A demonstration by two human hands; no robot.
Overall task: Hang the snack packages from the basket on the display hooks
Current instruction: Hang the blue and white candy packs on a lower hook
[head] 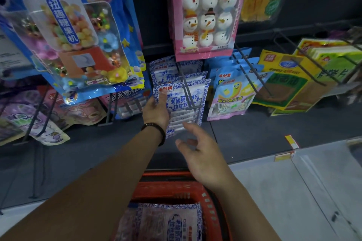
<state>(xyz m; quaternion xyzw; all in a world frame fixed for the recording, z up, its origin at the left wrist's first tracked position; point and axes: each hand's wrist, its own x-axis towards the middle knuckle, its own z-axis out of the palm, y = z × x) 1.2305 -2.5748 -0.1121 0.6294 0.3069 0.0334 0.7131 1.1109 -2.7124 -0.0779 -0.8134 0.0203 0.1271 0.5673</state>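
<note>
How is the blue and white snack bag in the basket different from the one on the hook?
The basket bag lies flat in the red basket; the hooked bag hangs from a display hook. The left hand touches the hooked bag, not the basket bag. Both share the same blue-and-white pattern.

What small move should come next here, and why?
Probably lower the right hand into the red basket for the blue-and-white package lying there: that hand is empty, while the left hand rests on the hung package, which seems already on its hook.
</note>
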